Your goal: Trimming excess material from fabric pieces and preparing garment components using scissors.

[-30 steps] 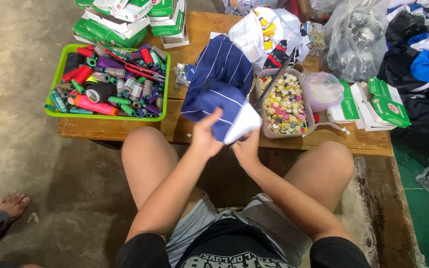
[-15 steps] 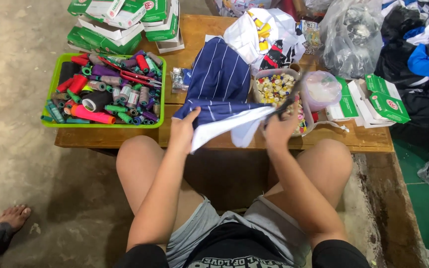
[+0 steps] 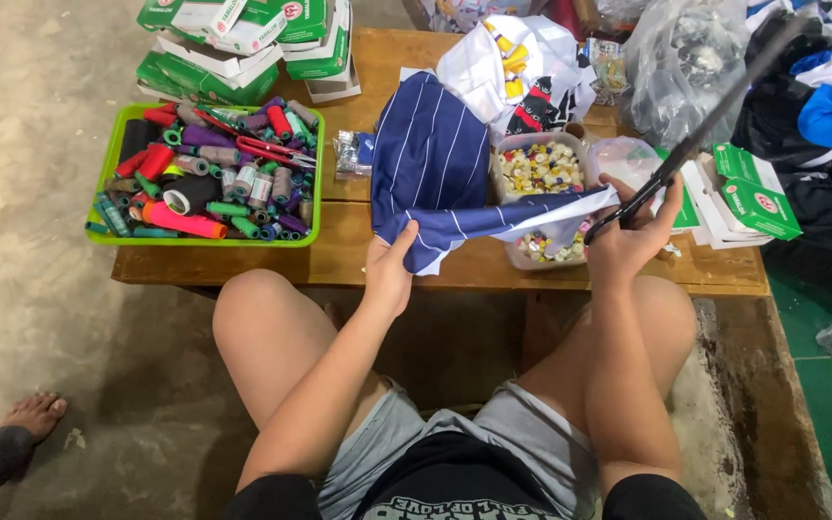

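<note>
A navy cloth with thin white stripes [image 3: 432,159] lies on the low wooden table [image 3: 339,260], its lower edge pulled out into a taut band. My left hand [image 3: 392,265] pinches the left end of that band. My right hand [image 3: 631,231] holds the right end together with long black scissors [image 3: 700,125], whose blades point up and to the right. Under the stretched band sits a clear tub of small coloured buttons [image 3: 541,169].
A green tray full of thread spools [image 3: 209,173] sits at the table's left, with red scissors on it. Green-and-white boxes [image 3: 243,39] are stacked behind it, more boxes [image 3: 748,197] at right. White garments [image 3: 522,67] and plastic bags [image 3: 686,67] crowd the back. Another person's foot [image 3: 36,414] rests on the floor at left.
The cloth was bunched between both hands; now my hands have moved apart, stretching its edge flat. My right hand has shifted right and holds the scissors raised.
</note>
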